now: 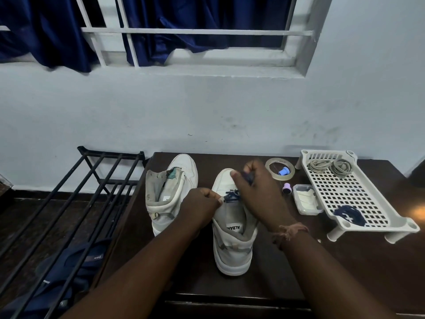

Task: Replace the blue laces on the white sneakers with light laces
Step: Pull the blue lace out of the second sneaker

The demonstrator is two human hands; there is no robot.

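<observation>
On the dark wooden table (345, 261) we see two white high-top sneakers (232, 247); the nearer keeps its blue lace (232, 196) at the lowest eyelets. Our left hand (202, 209) pinches the lace; our right hand (255, 192) grips its pulled strand. Bare tabletop lies toward the near edge.

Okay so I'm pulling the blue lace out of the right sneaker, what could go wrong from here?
1. The right hand pulls the blue lace up while only the left hand's fingertips steady the right sneaker; a snag might tip it.
2. The tape roll and small purple cap sit just beside that hand; a sharp tug could knock them away.
3. The left sneaker stands close by and may get bumped.
</observation>
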